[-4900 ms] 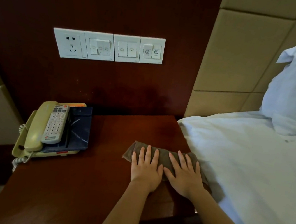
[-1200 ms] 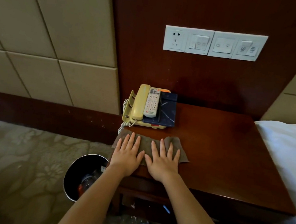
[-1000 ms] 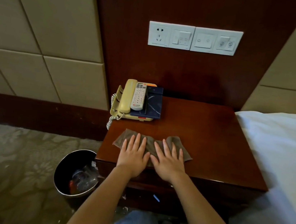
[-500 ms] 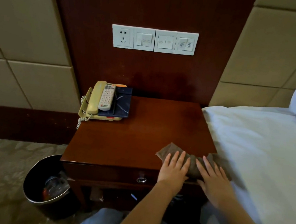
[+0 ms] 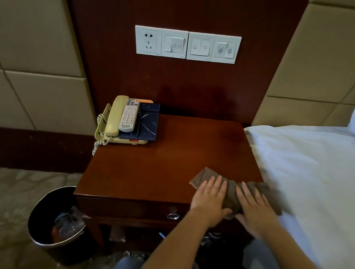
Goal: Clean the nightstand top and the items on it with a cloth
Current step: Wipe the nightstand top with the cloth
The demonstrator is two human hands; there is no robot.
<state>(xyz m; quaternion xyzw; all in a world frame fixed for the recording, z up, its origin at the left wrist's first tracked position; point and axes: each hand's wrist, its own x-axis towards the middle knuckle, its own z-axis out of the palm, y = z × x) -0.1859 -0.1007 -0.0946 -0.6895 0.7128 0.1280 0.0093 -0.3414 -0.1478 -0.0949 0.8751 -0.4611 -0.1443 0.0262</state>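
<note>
The brown cloth [image 5: 229, 194] lies bunched on the lower right corner of the bench [image 5: 169, 156], just below and right of the frame's centre, its right end lapping toward the bed [image 5: 313, 174]. I judge it soft, light and limp: it will crumple and slide rather than hold shape, so it wants broad palm pressure on its middle, not a pinch at a corner. My left hand [image 5: 210, 197] and right hand [image 5: 254, 210] lie side by side on it, both flat, fingers straight and a little spread, pointing up the frame, pressing it down and gripping nothing. The forearms run in from the bottom edge. The phone [image 5: 113, 117] sits at the bench's upper left, well apart
</note>
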